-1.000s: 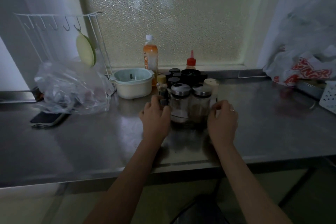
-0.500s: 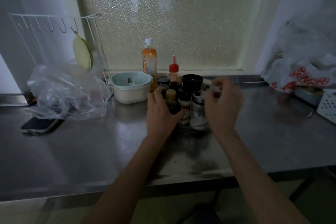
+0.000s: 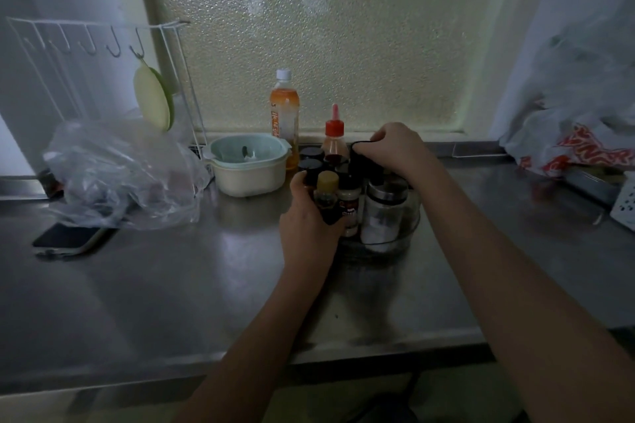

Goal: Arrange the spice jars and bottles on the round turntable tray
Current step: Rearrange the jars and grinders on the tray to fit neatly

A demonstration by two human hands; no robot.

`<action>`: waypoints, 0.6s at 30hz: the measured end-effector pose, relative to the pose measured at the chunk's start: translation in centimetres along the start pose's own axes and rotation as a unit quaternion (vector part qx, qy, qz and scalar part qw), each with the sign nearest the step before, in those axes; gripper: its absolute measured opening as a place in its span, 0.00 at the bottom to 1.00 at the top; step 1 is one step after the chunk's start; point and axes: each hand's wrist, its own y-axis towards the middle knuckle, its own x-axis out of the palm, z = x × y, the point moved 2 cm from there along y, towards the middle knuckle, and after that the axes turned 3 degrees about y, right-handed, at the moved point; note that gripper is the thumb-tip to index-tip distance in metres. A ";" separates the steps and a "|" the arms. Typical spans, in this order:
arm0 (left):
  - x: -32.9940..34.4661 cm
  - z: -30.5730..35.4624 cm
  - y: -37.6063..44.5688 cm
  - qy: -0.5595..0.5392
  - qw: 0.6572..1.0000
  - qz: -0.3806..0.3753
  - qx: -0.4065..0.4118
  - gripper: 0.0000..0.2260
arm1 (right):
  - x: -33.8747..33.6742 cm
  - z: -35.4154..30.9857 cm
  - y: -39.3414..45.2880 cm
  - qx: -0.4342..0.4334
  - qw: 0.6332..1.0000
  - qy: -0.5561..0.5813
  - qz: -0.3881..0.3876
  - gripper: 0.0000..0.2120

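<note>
A clear round turntable tray (image 3: 391, 244) stands on the steel counter, packed with spice jars. Its front holds a glass jar with a steel lid (image 3: 385, 213) and a small white-labelled shaker (image 3: 349, 209). My left hand (image 3: 309, 220) is wrapped around a small dark bottle with a yellow cap (image 3: 326, 192) at the tray's left edge. My right hand (image 3: 398, 148) reaches over the back of the tray and grips a tall black container (image 3: 360, 161). Several black-lidded jars (image 3: 311, 156) and a red-capped squeeze bottle (image 3: 334, 144) stand behind.
An orange drink bottle (image 3: 284, 113) and a pale green bowl (image 3: 248, 163) sit left of the tray. Further left lie a crumpled clear plastic bag (image 3: 123, 175), a phone (image 3: 74, 239) and a white wire rack (image 3: 103, 45). Plastic bags (image 3: 577, 134) pile up at the right.
The tray has turned, so the yellow-capped bottle now faces front-left. My right hand moved back and closed on the black container; my left hand closed round the yellow-capped bottle.
</note>
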 end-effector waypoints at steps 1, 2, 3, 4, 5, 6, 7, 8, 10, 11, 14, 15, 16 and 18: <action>0.0 0.0 -0.1 -0.001 1.000 -0.001 -0.005 0.38 | 0.0 0.2 0.0 0.000 1.000 0.011 0.001 0.25; 0.0 -0.1 -0.1 -0.003 1.000 -0.003 -0.011 0.37 | -0.2 0.3 0.0 0.001 1.000 0.021 -0.005 0.25; 0.0 -0.3 -0.1 -0.006 1.000 -0.004 -0.016 0.37 | -0.4 0.5 0.0 -0.002 0.999 0.027 -0.016 0.25; 0.1 -0.3 -0.1 -0.007 1.000 -0.006 -0.023 0.37 | -0.7 0.5 0.2 -0.006 0.999 0.026 -0.030 0.27; 0.1 -0.4 0.0 -0.008 0.999 -0.007 -0.030 0.37 | -0.9 0.4 0.3 -0.013 0.999 0.020 -0.041 0.30; 0.2 -0.5 0.0 -0.007 0.999 -0.008 -0.036 0.37 | -1.1 0.2 0.2 -0.019 0.998 0.005 -0.056 0.31; 0.2 -0.6 0.0 -0.007 0.999 -0.009 -0.040 0.37 | -1.2 -0.1 0.2 -0.022 0.997 -0.010 -0.077 0.32; 0.3 -0.7 0.0 -0.006 0.999 -0.010 -0.044 0.37 | -1.0 -0.4 0.2 -0.019 0.994 -0.025 -0.104 0.33; 0.3 -0.9 0.1 -0.006 0.999 -0.012 -0.050 0.36 | -0.5 -0.7 -0.1 -0.011 0.991 -0.046 -0.126 0.36; 0.4 -0.9 0.1 -0.006 0.998 -0.015 -0.052 0.35 | -0.3 -0.7 -0.1 -0.008 0.993 -0.049 -0.107 0.38; 0.4 -1.0 0.1 -0.006 0.998 -0.023 -0.053 0.35 | 0.1 -0.1 -0.3 -0.010 0.999 -0.021 -0.032 0.38; 0.5 -1.1 0.1 -0.008 0.998 -0.023 -0.052 0.35 | 0.1 0.1 -0.5 -0.018 1.000 -0.010 -0.012 0.36; 0.6 -1.2 0.1 -0.011 0.998 -0.023 -0.052 0.34 | 0.1 0.3 -0.7 -0.026 1.000 0.003 0.011 0.35; 0.8 -1.3 0.0 -0.017 0.998 -0.019 -0.054 0.31 | 0.0 0.4 -1.1 -0.069 0.995 0.034 0.063 0.34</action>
